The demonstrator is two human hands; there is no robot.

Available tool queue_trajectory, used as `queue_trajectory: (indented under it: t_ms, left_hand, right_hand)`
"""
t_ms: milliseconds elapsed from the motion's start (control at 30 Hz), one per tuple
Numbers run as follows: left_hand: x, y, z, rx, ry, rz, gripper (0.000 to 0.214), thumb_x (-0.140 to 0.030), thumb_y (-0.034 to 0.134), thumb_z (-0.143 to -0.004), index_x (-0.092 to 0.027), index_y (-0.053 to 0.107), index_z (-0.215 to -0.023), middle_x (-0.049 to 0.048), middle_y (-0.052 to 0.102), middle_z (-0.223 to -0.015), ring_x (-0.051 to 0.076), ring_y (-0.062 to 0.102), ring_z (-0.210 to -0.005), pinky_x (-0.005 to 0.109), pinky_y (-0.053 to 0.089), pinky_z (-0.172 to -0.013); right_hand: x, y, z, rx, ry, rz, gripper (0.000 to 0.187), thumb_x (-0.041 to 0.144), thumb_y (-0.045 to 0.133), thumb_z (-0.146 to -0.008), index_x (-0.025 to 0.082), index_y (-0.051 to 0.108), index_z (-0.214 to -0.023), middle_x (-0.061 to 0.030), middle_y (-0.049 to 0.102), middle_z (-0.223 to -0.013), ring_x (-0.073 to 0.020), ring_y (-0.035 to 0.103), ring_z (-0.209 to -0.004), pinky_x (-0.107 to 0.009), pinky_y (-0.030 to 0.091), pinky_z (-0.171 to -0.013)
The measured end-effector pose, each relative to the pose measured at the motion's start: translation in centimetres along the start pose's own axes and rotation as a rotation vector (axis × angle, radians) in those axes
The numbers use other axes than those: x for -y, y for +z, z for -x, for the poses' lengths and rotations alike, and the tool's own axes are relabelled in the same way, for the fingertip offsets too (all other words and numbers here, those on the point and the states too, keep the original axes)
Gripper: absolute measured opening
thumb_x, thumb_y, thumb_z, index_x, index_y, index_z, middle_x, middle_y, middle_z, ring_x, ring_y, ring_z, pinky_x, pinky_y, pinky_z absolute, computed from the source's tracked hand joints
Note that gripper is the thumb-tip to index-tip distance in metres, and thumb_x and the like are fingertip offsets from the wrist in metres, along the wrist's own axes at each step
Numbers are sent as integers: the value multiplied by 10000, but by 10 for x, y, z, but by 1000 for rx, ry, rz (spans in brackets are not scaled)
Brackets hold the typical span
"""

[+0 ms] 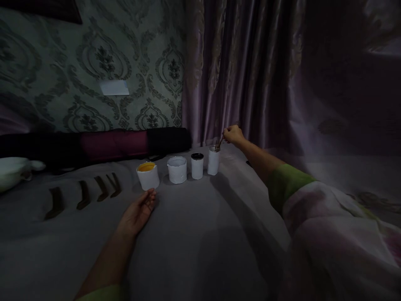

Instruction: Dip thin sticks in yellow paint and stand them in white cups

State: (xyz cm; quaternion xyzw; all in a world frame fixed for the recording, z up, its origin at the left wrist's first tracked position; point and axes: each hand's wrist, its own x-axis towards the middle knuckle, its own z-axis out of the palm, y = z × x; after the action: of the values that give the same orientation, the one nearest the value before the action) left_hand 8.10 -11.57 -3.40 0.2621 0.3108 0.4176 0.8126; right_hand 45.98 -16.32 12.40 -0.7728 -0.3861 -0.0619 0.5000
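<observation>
My right hand (233, 134) pinches the top of a thin brown stick (221, 141), whose lower end is at the mouth of a tall white container (213, 162). Other thin brown sticks stand in that container. My left hand (139, 211) lies palm up on the grey sheet, its fingers curled together with nothing visible in them. Just beyond its fingertips stands a white tub (148, 179) with yellow inside. To the right of that tub are a wider white tub (177, 171) with a pale inside and a white jar (197, 167) with a black top.
Several dark, bent strips (83, 195) lie at left on the grey sheet (175, 242). A long black and maroon roll (114, 145) runs along the wall. A white rounded object (14, 172) stands at the far left. Purple curtains (238, 71) hang behind my right hand.
</observation>
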Motion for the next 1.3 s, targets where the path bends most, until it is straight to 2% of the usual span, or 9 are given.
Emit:
queue_trajectory:
  t_ms: [233, 400, 1033, 1300]
  left_hand:
    - [0, 2, 1, -30, -2, 37, 186, -37, 422, -813, -64, 605, -798, 81, 599, -727, 79, 566, -587, 165, 517, -523]
    - [-1, 2, 3, -19, -8, 23, 184, -45, 427, -813, -73, 609, -805, 74, 597, -727, 77, 560, -580, 156, 505, -492]
    - [0, -1, -1, -14, 2, 24, 196, -44, 412, -820, -67, 606, -808, 78, 596, -720, 81, 565, -582, 166, 512, -508]
    - [0, 1, 1, -25, -2, 26, 186, -52, 424, -820, -74, 609, -816, 74, 601, -724, 78, 567, -584, 155, 509, -500]
  right_hand:
    - [1, 1, 5, 103, -15, 151, 234, 244, 479, -786, 125, 598, -624, -73, 616, -583, -155, 614, -654, -235, 483, -605]
    - [4, 1, 12, 162, 14, 182, 282, 253, 419, -817, 112, 607, -661, -83, 638, -642, -118, 584, -514, -212, 474, -510]
    - [8, -1, 21, 175, 26, 261, 275, 285, 461, -803, 108, 670, -775, -61, 626, -620, -82, 519, -429, -180, 423, -452]
    - [9, 0, 24, 187, 41, 291, 263, 287, 479, -790, 116, 677, -756, -64, 634, -631, -94, 546, -471, -184, 432, -475]
